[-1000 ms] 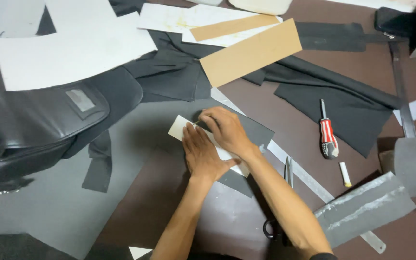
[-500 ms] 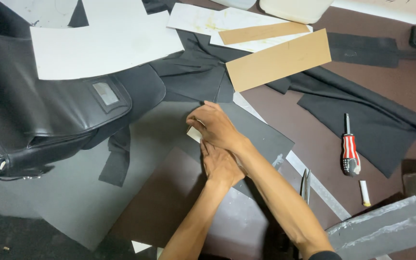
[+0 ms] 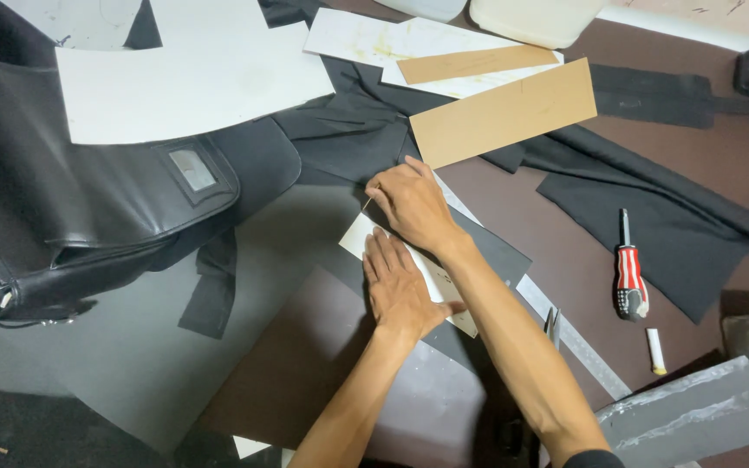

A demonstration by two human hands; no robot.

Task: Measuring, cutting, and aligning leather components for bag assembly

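A pale card template (image 3: 409, 269) lay on a dark grey sheet (image 3: 496, 251) near the middle of the worktop (image 3: 565, 217), pinned flat under the left hand (image 3: 400, 286), whose palm and spread fingers pressed it down. Just above the template, the right hand (image 3: 411, 204) was curled with its fingertips pinched on what looked like a thin marking tool at the template's upper edge; the tool itself was too small to identify. The step in hand appeared to be tracing the template's outline onto the sheet, and carrying on along the edge would call for steady downward pressure so the card does not slip. Right of the template lay a metal ruler (image 3: 574, 338), a red-handled screwdriver (image 3: 630, 277) and black fabric (image 3: 652, 217). Above it sat a brown card strip (image 3: 504, 113), and to its left a black leather bag (image 3: 88, 217).
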